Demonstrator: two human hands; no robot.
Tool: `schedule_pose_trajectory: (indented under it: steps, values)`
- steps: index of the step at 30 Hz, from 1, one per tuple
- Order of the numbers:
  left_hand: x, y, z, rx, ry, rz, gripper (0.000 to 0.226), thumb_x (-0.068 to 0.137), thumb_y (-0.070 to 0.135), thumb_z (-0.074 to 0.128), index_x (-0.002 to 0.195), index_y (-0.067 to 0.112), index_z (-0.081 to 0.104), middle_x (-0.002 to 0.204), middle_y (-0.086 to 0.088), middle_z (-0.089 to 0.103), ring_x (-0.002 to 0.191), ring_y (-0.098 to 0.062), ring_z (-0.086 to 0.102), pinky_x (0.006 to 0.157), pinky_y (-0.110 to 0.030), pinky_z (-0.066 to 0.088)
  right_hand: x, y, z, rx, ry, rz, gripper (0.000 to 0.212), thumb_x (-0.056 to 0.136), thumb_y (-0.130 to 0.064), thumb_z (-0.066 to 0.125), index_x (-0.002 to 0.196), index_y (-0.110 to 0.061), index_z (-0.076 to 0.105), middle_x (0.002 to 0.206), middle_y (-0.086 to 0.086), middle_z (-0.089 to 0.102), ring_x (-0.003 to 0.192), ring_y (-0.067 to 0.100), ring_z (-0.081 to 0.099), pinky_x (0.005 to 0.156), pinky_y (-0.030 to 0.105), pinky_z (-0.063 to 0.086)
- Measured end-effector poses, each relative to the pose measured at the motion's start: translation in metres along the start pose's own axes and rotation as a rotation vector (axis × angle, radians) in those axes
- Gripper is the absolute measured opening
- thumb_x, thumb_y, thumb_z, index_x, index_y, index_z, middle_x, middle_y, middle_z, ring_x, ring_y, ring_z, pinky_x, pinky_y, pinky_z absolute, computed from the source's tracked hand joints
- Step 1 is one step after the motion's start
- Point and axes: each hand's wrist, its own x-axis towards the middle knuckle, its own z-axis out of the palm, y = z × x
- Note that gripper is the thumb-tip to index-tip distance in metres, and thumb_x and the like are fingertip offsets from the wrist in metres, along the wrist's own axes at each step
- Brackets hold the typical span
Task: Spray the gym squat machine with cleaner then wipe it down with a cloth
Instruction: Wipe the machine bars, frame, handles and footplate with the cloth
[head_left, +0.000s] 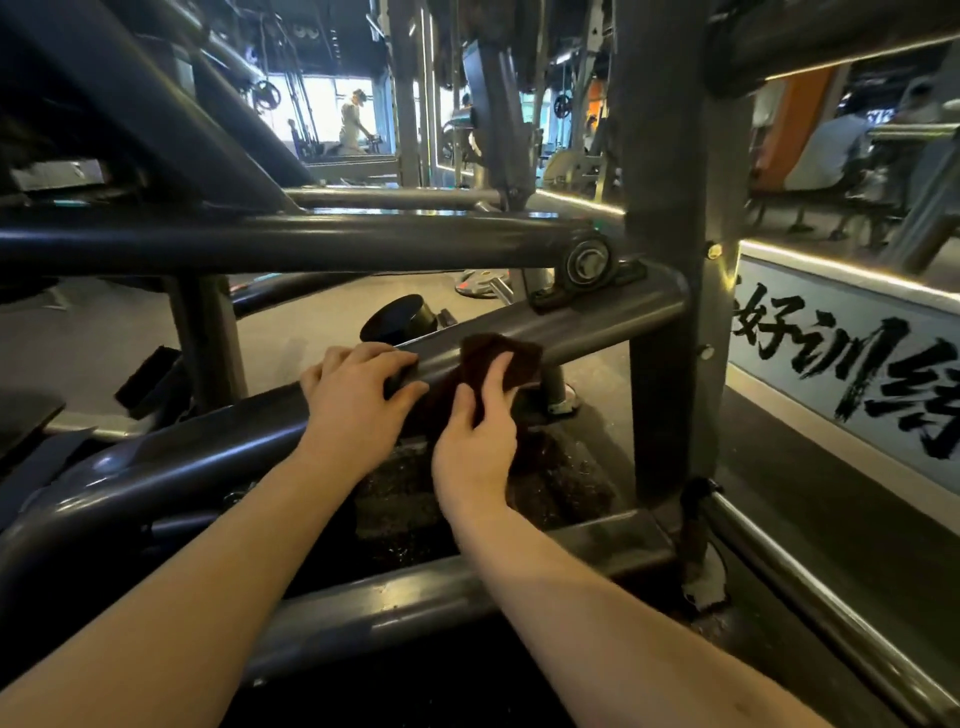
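While the right hand (475, 441) pinches the brown cloth (514, 358) on the bar (597, 322) | left hand (358, 400) grips the bar | step: looks like wiping | next: slide cloth along

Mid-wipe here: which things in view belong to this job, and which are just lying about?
Job: dark brown cloth, grey steel machine tube, left hand, right hand.
Lying about: black round object, coloured floor plate, calligraphy wall banner.
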Motion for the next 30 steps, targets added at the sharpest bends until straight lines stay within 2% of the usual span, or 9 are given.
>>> schedule_pose_trajectory:
  steps: [4, 10, 13, 14, 15, 19, 23, 26, 30]
  values:
    - [0.01, 0.014, 0.003, 0.01, -0.023, 0.037, 0.042, 0.101, 0.043, 0.056, 0.143, 0.037, 0.054, 0.15, 0.007, 0.048, 0.14, -0.022, 0.03, 0.115, -0.049, 0.021, 0.024, -0.005, -0.016, 0.014, -0.031, 0.054, 0.053, 0.111, -0.027, 0.043, 0.159, -0.044, 0.028, 0.169, -0.003, 0.024, 0.149, 0.018, 0.035, 0.119, 0.031, 0.029]
    - [0.027, 0.044, 0.014, -0.062, -0.043, 0.127, 0.045, 0.1, 0.04, 0.06, 0.144, 0.037, 0.053, 0.152, 0.007, 0.046, 0.14, -0.021, 0.029, 0.114, -0.045, 0.02, 0.108, -0.02, -0.091, 0.032, 0.237, 0.019, 0.051, 0.111, -0.024, 0.043, 0.159, -0.039, 0.033, 0.165, 0.0, 0.034, 0.149, 0.02, 0.036, 0.119, 0.031, 0.025]
    - [0.031, 0.053, 0.02, -0.054, -0.025, 0.157, 0.043, 0.101, 0.037, 0.06, 0.144, 0.038, 0.053, 0.151, 0.008, 0.047, 0.138, -0.021, 0.03, 0.113, -0.044, 0.021, 0.133, -0.022, -0.107, 0.078, 0.332, 0.034, 0.051, 0.11, -0.027, 0.044, 0.157, -0.042, 0.034, 0.167, -0.002, 0.029, 0.151, 0.023, 0.033, 0.121, 0.056, 0.034]
    - [0.032, 0.053, 0.02, -0.047, -0.026, 0.169, 0.043, 0.102, 0.037, 0.059, 0.145, 0.038, 0.053, 0.151, 0.009, 0.047, 0.138, -0.021, 0.031, 0.113, -0.044, 0.021, 0.13, -0.022, -0.104, 0.101, 0.336, 0.038, 0.052, 0.11, -0.026, 0.043, 0.159, -0.042, 0.031, 0.168, -0.002, 0.029, 0.151, 0.022, 0.033, 0.125, 0.044, 0.025]
    - [0.031, 0.051, 0.02, -0.042, -0.031, 0.18, 0.044, 0.102, 0.037, 0.059, 0.145, 0.038, 0.052, 0.151, 0.01, 0.048, 0.138, -0.021, 0.031, 0.114, -0.045, 0.021, 0.123, -0.022, -0.098, 0.115, 0.323, 0.043, 0.054, 0.111, -0.024, 0.041, 0.16, -0.041, 0.026, 0.168, -0.003, 0.029, 0.151, 0.021, 0.034, 0.117, 0.03, 0.022]
    - [0.024, 0.032, 0.016, -0.002, -0.028, 0.185, 0.047, 0.1, 0.041, 0.06, 0.146, 0.039, 0.051, 0.152, 0.01, 0.047, 0.139, -0.021, 0.031, 0.115, -0.049, 0.022, 0.071, -0.013, -0.052, 0.136, 0.23, 0.072, 0.062, 0.112, -0.019, 0.036, 0.163, -0.044, 0.011, 0.166, -0.003, 0.034, 0.148, 0.017, 0.038, 0.105, 0.016, 0.026]
    - [0.005, 0.006, 0.008, 0.006, -0.002, 0.087, 0.047, 0.098, 0.04, 0.063, 0.144, 0.038, 0.053, 0.149, 0.008, 0.049, 0.139, -0.022, 0.031, 0.116, -0.053, 0.023, 0.027, -0.004, -0.018, 0.082, 0.035, 0.038, 0.066, 0.112, -0.02, 0.036, 0.153, -0.06, 0.004, 0.172, -0.009, 0.01, 0.154, 0.015, 0.025, 0.107, 0.018, 0.025]
    - [-0.012, -0.022, 0.001, -0.008, 0.027, 0.037, 0.046, 0.096, 0.039, 0.066, 0.141, 0.038, 0.056, 0.148, 0.008, 0.051, 0.139, -0.024, 0.033, 0.116, -0.053, 0.022, 0.007, 0.001, -0.028, 0.031, -0.163, 0.081, 0.064, 0.111, -0.02, 0.039, 0.158, -0.053, 0.011, 0.168, -0.011, 0.026, 0.148, 0.005, 0.03, 0.099, -0.002, 0.022]
    - [-0.032, -0.046, -0.006, -0.051, 0.095, 0.015, 0.039, 0.096, 0.031, 0.067, 0.135, 0.034, 0.062, 0.141, 0.009, 0.055, 0.134, -0.02, 0.036, 0.114, -0.05, 0.02, 0.0, -0.021, -0.061, -0.071, -0.247, 0.09, 0.052, 0.109, -0.02, 0.047, 0.156, -0.039, 0.037, 0.13, -0.026, 0.053, 0.127, -0.002, 0.048, 0.12, 0.033, 0.036]
